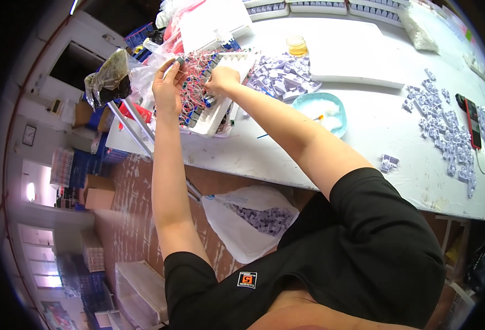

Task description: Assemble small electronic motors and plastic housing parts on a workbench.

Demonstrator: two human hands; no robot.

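My left hand (168, 91) is raised at the left side of a white foam tray (212, 122). Between its thumb and fingers it pinches a small dark grey block-like part (180, 61). My right hand (224, 81) reaches over the tray, fingers bent down and closed among thin red and white wires (197, 77). What those fingers grip, if anything, is hidden. Several small blue and grey motor-like parts with wires fill the tray. Right of it lies a heap of pale lilac plastic pieces (281, 77).
A light blue bowl (339, 129) with white contents and a brush stands by my right forearm. Behind are a yellow jar (296, 46) and a white foam slab (358, 80). More lilac pieces (446, 132) and a phone (473, 126) lie right. Below hangs a white bag (226, 231).
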